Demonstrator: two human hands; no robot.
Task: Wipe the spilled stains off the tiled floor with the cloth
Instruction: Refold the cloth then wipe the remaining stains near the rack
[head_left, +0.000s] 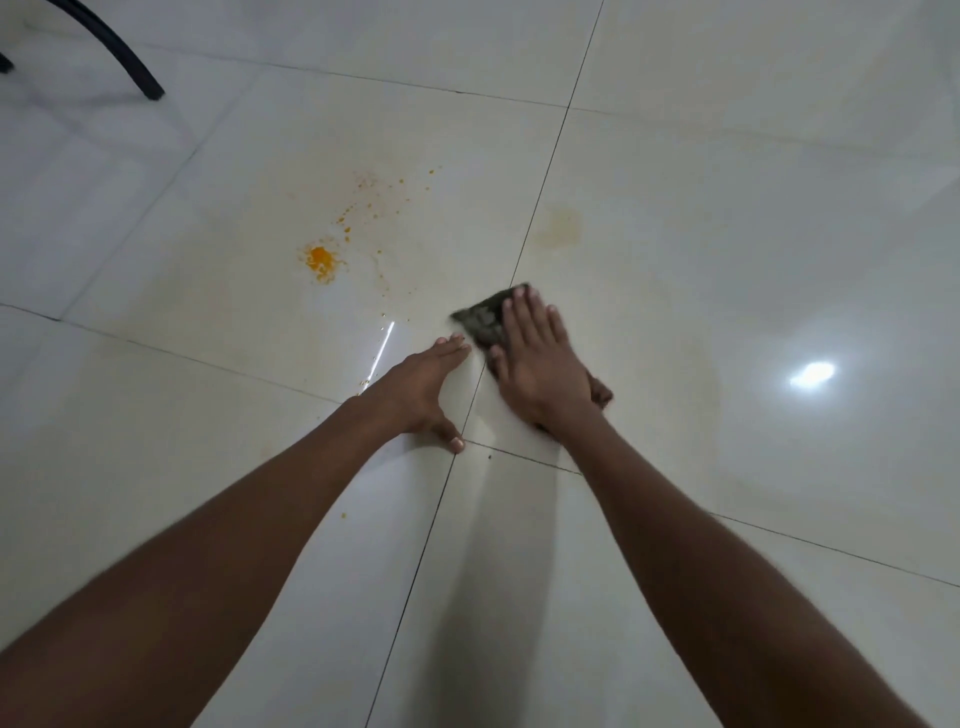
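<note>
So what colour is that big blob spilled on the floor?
Bright orange blob, seen best in the head view, left of the cloth.

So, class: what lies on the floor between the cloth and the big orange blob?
In the head view, between the cloth and the orange blob lie glossy tile, a trail of small orange specks and a grout line.

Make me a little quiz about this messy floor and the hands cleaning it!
1. True or false: the right hand presses flat on the cloth.
2. What colour is the biggest spill blob?
3. The left hand is: A) holding the cloth, B) flat on the bare floor, C) touching the chair leg.

Key: 1 true; 2 orange; 3 B.
</note>
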